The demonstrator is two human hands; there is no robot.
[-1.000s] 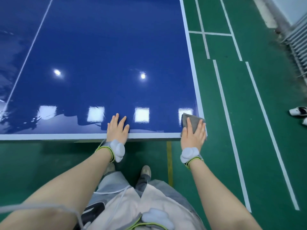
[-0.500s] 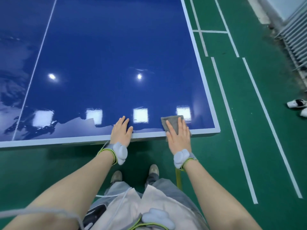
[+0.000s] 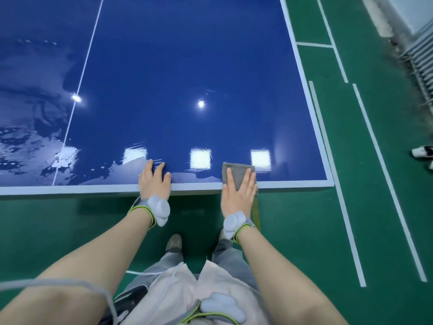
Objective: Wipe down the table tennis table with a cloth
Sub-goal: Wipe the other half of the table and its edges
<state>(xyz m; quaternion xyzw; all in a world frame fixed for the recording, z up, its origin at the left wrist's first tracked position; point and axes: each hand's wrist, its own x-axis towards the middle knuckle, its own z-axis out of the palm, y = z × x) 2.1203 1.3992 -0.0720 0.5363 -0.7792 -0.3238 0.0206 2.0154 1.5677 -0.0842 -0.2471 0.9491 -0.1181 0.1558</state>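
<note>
Cloth (image 3: 237,174): flat under right hand (image 3: 237,193), fingers straight, at worktop (image 3: 187,66) near edge.
Left hand (image 3: 153,181): flat, bracing.
Next: probably sweep leftward.

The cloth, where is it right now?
The cloth lies flat under the right hand at the table's near edge, toward its right corner, right of the left hand.
</note>
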